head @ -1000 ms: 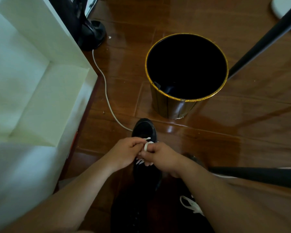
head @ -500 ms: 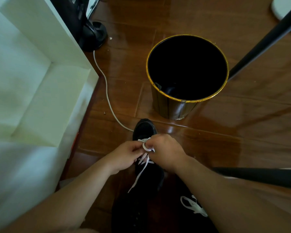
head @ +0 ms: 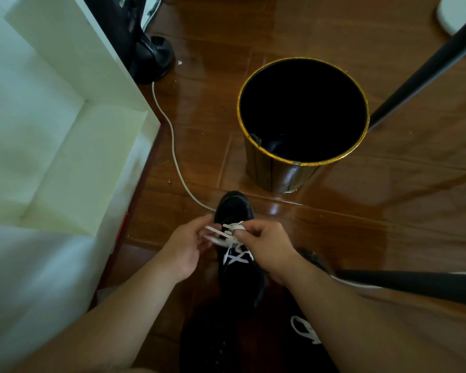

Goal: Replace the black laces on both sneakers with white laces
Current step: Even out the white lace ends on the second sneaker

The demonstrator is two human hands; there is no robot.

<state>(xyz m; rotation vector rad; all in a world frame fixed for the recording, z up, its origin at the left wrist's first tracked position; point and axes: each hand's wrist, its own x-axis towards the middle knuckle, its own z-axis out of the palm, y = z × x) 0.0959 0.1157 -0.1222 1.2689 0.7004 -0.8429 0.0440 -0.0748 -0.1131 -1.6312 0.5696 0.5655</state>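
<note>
A black sneaker (head: 234, 208) stands on the wooden floor with its toe pointing away from me. A white lace (head: 233, 247) criss-crosses its upper. My left hand (head: 184, 246) pinches a white lace loop at the sneaker's left side. My right hand (head: 267, 249) pinches the other loop, which is wound over a fingertip just above the tongue. A second dark sneaker (head: 311, 258) is mostly hidden behind my right forearm. Another piece of white lace (head: 303, 329) shows low right beside that forearm.
A dark bin with a gold rim (head: 303, 160) stands just beyond the sneaker. A white cabinet (head: 65, 146) fills the left. A white cable (head: 172, 146) runs along the floor from a black stand (head: 154, 57). Black poles (head: 425, 68) cross the right.
My hands have drawn apart, the left one moving left with a loop. The lace end that hung down over the sneaker half a second ago is now pulled up between the hands.
</note>
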